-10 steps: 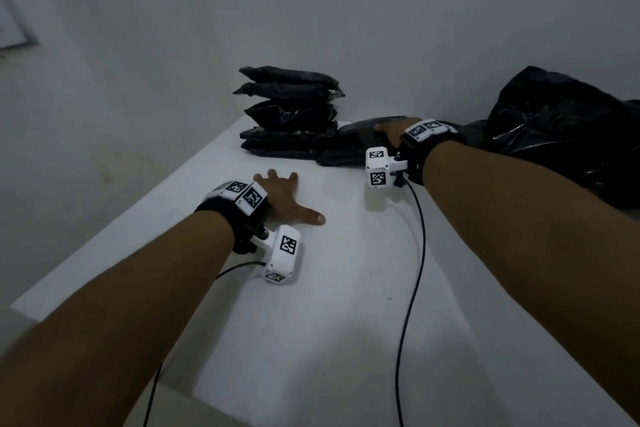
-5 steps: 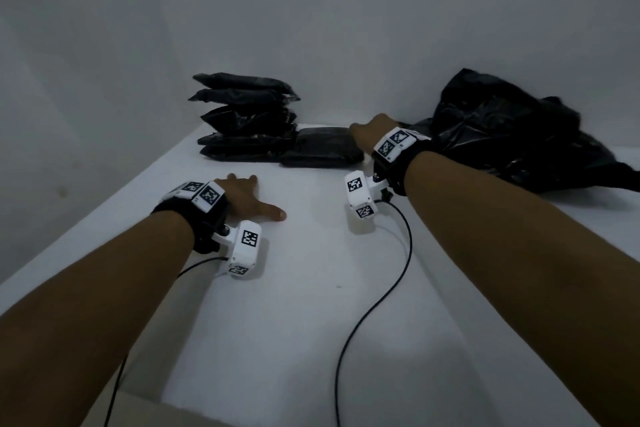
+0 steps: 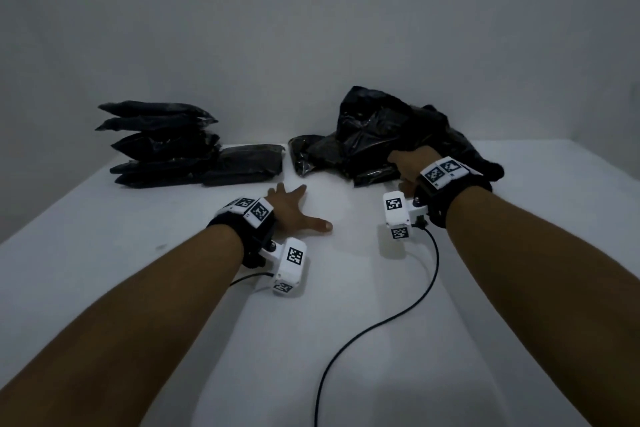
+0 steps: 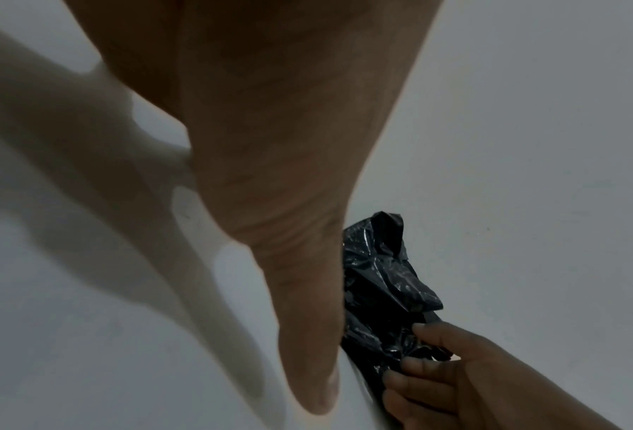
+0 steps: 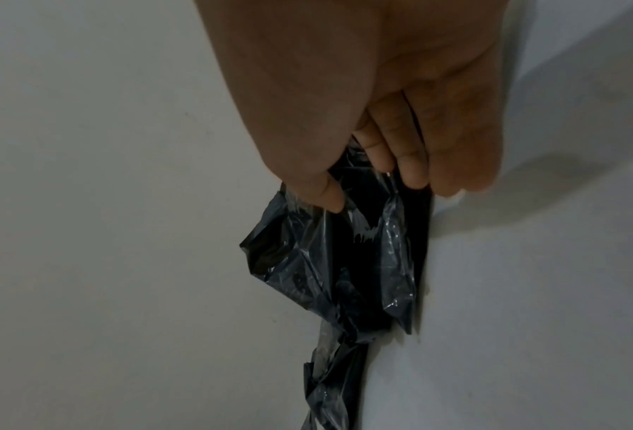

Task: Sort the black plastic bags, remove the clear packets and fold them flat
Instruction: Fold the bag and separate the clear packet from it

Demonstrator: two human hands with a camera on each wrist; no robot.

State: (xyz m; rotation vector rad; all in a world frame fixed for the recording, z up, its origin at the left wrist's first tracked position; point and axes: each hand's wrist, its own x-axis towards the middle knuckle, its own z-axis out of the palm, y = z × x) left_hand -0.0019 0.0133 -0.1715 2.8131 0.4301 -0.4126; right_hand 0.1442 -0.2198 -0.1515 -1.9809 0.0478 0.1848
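Since the earlier frames the right hand (image 3: 410, 163) had left the flat packet by the stack and crossed right to the loose pile (image 3: 391, 132); the left hand (image 3: 294, 210) had stayed flat on the table (image 3: 138, 246). Head view had also swung right.

Right hand state: fingers (image 5: 410, 163) and thumb curled into crinkled black plastic, pinching a bag (image 5: 337, 261) at the pile's near edge. The right wrist view showed glossy clear film over the black, so it may be a packet wrapped in clear plastic; could not tell for sure. Left hand: fingers spread and straight, palm down on the table, holding nothing.

Where things were: the stack (image 3: 159, 142) of folded bags sat at the back left against the wall, with one flat packet (image 3: 246, 165) touching its right side. The pile sat at the back right, apart from the stack, with a small wrinkled packet (image 3: 304, 156) at its left edge.

Key relation: the pinched bag lay beyond and to the right of the left hand, its bulk trailing away from the right fingertips toward the wall. The right hand was on it; the left hand was near, just to the front-left. Clear table lay between the two hands, toward the person.

Judgement: likely next was dragging the bag toward the person into that gap, where the left hand could pin it. Risk: thin slippery film, and the pull could drag neighbouring bags along.
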